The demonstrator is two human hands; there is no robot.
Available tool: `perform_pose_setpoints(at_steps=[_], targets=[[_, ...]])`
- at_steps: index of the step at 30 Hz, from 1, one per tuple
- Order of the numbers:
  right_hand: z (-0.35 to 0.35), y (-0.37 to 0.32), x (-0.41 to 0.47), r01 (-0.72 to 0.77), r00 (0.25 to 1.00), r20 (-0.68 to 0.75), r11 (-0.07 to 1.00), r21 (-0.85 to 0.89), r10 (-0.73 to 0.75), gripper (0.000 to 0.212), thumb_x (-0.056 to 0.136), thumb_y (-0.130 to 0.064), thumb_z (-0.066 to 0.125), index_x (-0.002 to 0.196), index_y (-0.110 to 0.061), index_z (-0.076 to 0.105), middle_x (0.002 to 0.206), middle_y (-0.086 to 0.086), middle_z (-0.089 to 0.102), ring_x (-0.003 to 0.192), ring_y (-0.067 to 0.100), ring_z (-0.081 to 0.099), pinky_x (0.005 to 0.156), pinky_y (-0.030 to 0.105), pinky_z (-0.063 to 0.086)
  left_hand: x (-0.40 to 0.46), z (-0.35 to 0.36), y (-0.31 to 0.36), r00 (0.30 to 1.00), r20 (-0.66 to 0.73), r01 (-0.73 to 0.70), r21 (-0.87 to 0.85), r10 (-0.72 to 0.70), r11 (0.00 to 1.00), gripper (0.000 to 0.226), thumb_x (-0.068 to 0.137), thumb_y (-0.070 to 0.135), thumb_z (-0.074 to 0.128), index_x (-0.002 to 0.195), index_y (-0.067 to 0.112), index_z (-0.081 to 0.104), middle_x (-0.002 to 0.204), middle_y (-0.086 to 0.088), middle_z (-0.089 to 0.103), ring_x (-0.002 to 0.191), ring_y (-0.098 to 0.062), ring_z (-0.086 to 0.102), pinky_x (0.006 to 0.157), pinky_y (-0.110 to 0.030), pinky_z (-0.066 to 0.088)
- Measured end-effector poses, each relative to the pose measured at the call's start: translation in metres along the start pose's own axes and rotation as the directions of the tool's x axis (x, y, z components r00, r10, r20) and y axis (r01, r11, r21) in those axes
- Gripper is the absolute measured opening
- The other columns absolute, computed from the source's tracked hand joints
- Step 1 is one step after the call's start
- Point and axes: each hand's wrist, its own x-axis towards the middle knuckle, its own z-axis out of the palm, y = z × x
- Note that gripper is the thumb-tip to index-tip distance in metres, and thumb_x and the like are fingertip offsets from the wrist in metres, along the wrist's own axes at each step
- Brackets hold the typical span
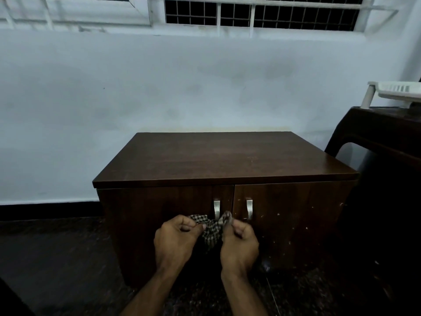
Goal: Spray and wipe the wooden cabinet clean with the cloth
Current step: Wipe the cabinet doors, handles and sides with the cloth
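Wooden cabinet (218, 160) stands against the far wall, both doors closed. Left hand (176, 238) and right hand (239, 241) each pinch an end of the checked cloth (210, 229), held bunched between them in front of the doors, just below the two metal handles (216, 209).

A home room: painted wall (159, 87), barred window (262, 14), dark wooden cabinet (223, 156), stone-patterned floor (57, 258).

Left hand (176, 238) and right hand (239, 244): bare, no rings or watch seen. Both forearms bare, no sleeves in view.
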Motion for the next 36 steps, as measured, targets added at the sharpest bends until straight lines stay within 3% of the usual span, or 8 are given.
perform_pose_setpoints(at_steps=[3, 6, 9, 13, 17, 23, 31, 36], targets=[[-0.003, -0.013, 0.000, 0.105, 0.994, -0.004, 0.993, -0.048, -0.106, 0.013, 0.085, -0.018, 0.078, 0.085, -0.029, 0.070, 0.082, -0.015, 0.071, 0.079, 0.000, 0.066, 0.073, 0.020, 0.050, -0.001, 0.001, -0.001, 1.000, -0.015, 0.000, 0.008, 0.000, 1.000, 0.028, 0.069, 0.045, 0.090, 0.065, 0.026, 0.070, 0.062, 0.016, 0.071, 0.059, 0.004, 0.066, 0.060, -0.024, 0.057], [-0.010, -0.007, -0.006, 0.102, 0.995, 0.016, 0.985, -0.141, -0.101, 0.014, 0.085, -0.021, 0.078, 0.084, -0.031, 0.067, 0.082, -0.016, 0.069, 0.078, 0.002, 0.066, 0.064, 0.013, 0.041, -0.003, 0.001, 0.000, 1.000, -0.012, -0.002, 0.016, 0.002, 1.000, 0.026, 0.071, 0.044, 0.089, 0.067, 0.026, 0.070, 0.064, 0.016, 0.071, 0.061, 0.005, 0.066, 0.058, -0.019, 0.052], [-0.010, -0.016, -0.005, 0.142, 0.990, 0.041, 0.975, -0.171, -0.137, 0.012, 0.084, -0.020, 0.078, 0.086, -0.029, 0.070, 0.083, -0.015, 0.071, 0.080, 0.006, 0.069, 0.065, 0.014, 0.043, -0.005, -0.002, 0.004, 0.999, -0.013, -0.036, -0.004, 0.036, 0.999, 0.023, 0.073, 0.039, 0.089, 0.068, 0.026, 0.070, 0.064, 0.017, 0.071, 0.062, 0.006, 0.066, 0.058, -0.016, 0.050], [-0.004, -0.052, 0.001, 0.371, 0.929, 0.060, 0.914, -0.161, -0.366, 0.011, 0.084, -0.019, 0.077, 0.090, -0.028, 0.076, 0.085, -0.016, 0.072, 0.075, -0.005, 0.066, 0.069, 0.011, 0.051, -0.004, -0.001, 0.022, 0.992, -0.012, -0.127, -0.086, 0.126, 0.988, 0.017, 0.075, 0.025, 0.087, 0.070, 0.023, 0.071, 0.067, 0.016, 0.072, 0.066, 0.008, 0.067, 0.063, -0.016, 0.055], [-0.004, -0.056, 0.003, 0.508, 0.857, 0.083, 0.809, -0.295, -0.508, 0.009, 0.084, -0.026, 0.075, 0.093, -0.030, 0.076, 0.094, -0.014, 0.073, 0.076, 0.004, 0.070, 0.068, 0.026, 0.056, 0.001, -0.003, 0.033, 0.989, -0.007, -0.147, -0.093, 0.147, 0.985, 0.014, 0.076, 0.025, 0.085, 0.073, 0.023, 0.072, 0.067, 0.015, 0.072, 0.065, 0.007, 0.067, 0.060, -0.009, 0.051], [-0.012, -0.044, 0.001, 0.476, 0.879, 0.152, 0.805, -0.356, -0.452, 0.011, 0.085, -0.023, 0.075, 0.095, -0.029, 0.075, 0.096, -0.013, 0.072, 0.082, 0.008, 0.071, 0.069, 0.022, 0.051, 0.001, -0.005, 0.025, 0.987, 0.067, -0.143, -0.052, 0.146, 0.988, 0.016, 0.075, 0.024, 0.086, 0.071, 0.023, 0.071, 0.067, 0.015, 0.073, 0.064, 0.008, 0.068, 0.064, -0.015, 0.054], [-0.001, -0.063, 0.001, 0.622, 0.779, 0.138, 0.727, -0.291, -0.611, 0.014, 0.088, -0.022, 0.074, 0.099, -0.029, 0.076, 0.096, -0.012, 0.070, 0.083, 0.009, 0.070, 0.069, 0.029, 0.056, 0.002, -0.006, 0.028, 0.995, 0.004, -0.098, -0.150, 0.100, 0.984, 0.019, 0.077, 0.032, 0.087, 0.074, 0.021, 0.071, 0.068, 0.010, 0.073, 0.062, 0.005, 0.067, 0.056, -0.010, 0.048], [-0.012, -0.019, -0.004, 0.318, 0.948, 0.106, 0.920, -0.231, -0.301, 0.015, 0.088, -0.018, 0.074, 0.097, -0.029, 0.076, 0.092, -0.009, 0.073, 0.087, 0.012, 0.071, 0.072, 0.022, 0.048, 0.002, -0.005, 0.020, 0.993, 0.049, -0.099, -0.148, 0.108, 0.984, 0.019, 0.075, 0.029, 0.088, 0.072, 0.023, 0.070, 0.067, 0.011, 0.074, 0.060, 0.003, 0.068, 0.062, -0.022, 0.056]])
